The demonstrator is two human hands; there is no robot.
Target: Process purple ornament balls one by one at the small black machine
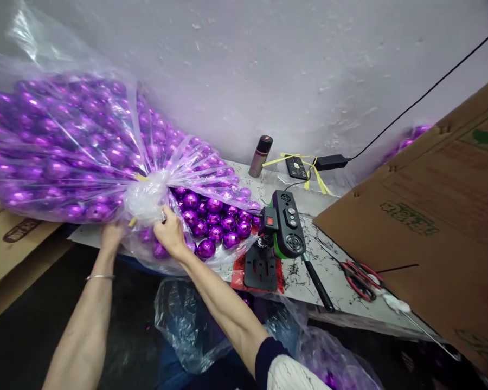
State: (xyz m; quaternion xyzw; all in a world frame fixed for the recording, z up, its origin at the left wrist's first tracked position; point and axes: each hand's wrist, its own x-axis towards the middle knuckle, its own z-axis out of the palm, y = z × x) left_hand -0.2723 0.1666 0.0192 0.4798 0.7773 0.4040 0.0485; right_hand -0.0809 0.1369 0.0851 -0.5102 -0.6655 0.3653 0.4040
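A big clear plastic bag (132, 111) full of shiny purple faceted balls lies on the left of the table, gathered into a white bunched knot (146, 196) near its middle. My right hand (169, 233) is closed on the bag's plastic just below that knot. Beside it, loose purple balls (214, 233) show through an opening in the plastic. My left hand (114, 234) is at the underside of the bag, left of the knot. Its fingers are hidden and slightly blurred. A yellow strip (132, 221) pokes out by the knot.
Right of the bag stands a black device (288, 223) with a lever handle (318, 284) on a black base plate (260, 270). Red-handled scissors (360, 279) lie farther right, before a large cardboard box (423, 216). Behind are a dark bottle (261, 157) and a phone (296, 167).
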